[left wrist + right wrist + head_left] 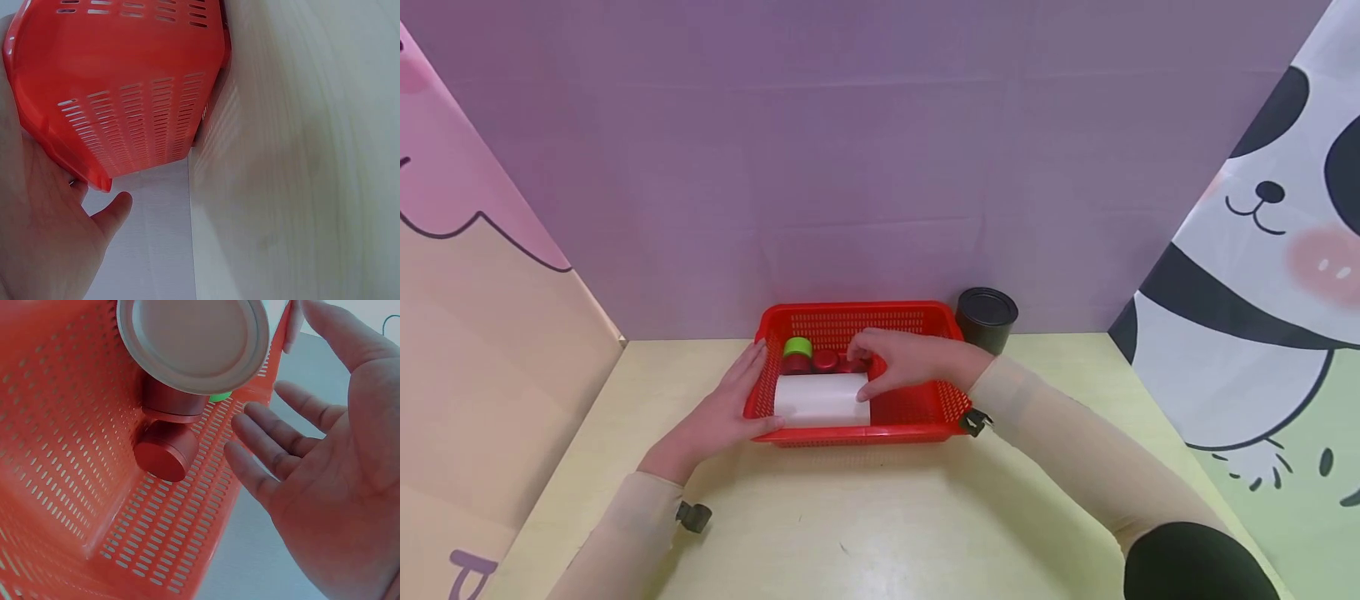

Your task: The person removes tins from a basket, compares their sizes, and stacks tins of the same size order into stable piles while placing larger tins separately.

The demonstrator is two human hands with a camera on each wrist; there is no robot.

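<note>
A red plastic basket (pixel 857 433) with slotted walls stands at the back of the table. Inside it a white cylinder (pixel 822 402) lies on its side at the front left; its round, rimmed end (pixel 190 340) faces the right wrist camera. Small red cylinders (pixel 825 361) sit behind it, and a green-topped one (pixel 797 346) is at the left. My left hand (pixel 718 421) rests against the basket's left rim, fingers extended, thumb at the front corner. Over the basket, my right hand (pixel 913 360) hovers with spread, slightly bent fingers beside the cylinders, holding nothing.
A black can (pixel 988 317) stands upright just outside the basket's back right corner. A purple wall (pixel 880 167) rises right behind the basket. The pale wooden table (pixel 850 525) extends in front, with patterned panels at both sides.
</note>
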